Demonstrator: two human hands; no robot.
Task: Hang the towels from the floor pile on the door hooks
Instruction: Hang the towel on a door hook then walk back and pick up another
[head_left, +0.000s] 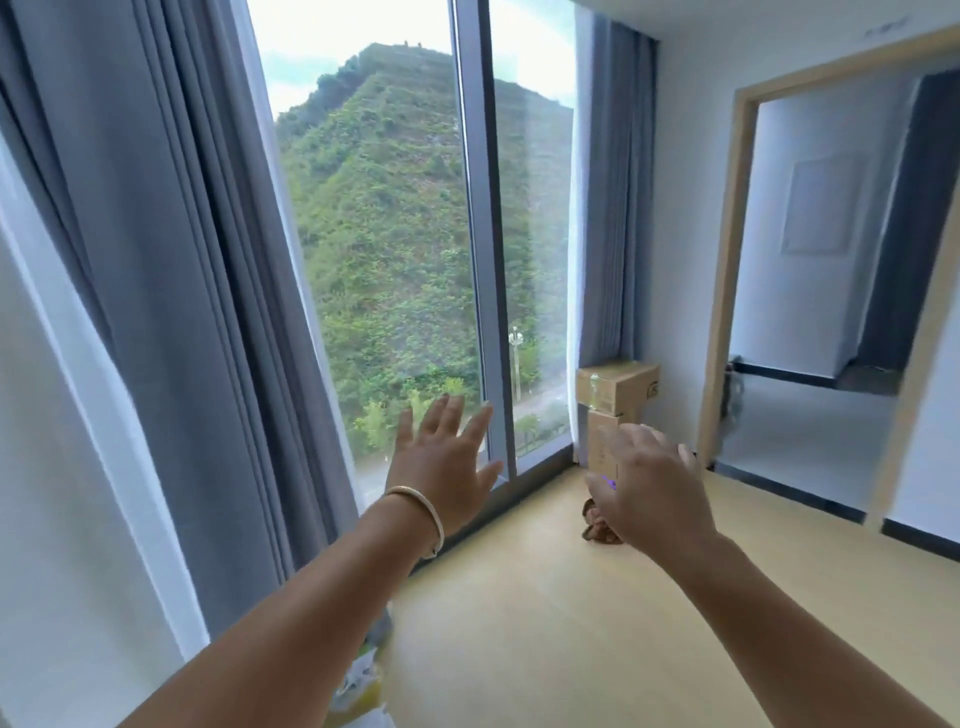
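Both arms are out in front, bare and reaching into the room. The left hand (441, 467) is up against the view of the tall floor-to-ceiling glass window (384, 234), fingers (478, 423) straight and fanned wide, gripping nothing; a thin pale bangle (421, 512) circles that wrist. The right hand (649, 483) hangs a little to the right of it, palm down, fingers loosely spread and relaxed, also carrying nothing (a small purple glint shows by the thumb, too blurred to identify).

Just beyond the right hand, on the pale yellow wooden floor (545, 623), a small brown crumpled bundle (600, 527) peeks out, mostly hidden by the hand; whether it is one of the towels I cannot tell. Farther back, in the corner by the window, stacked brown cardboard boxes (615, 395) stand upright. Long grey curtains (171, 270) hang down the left side. To the right, a light wood-framed doorway (727, 291) opens onto another room. Near the bottom edge, under the left forearm, a blurred white-and-yellow heap (363, 680) lies on the floor.
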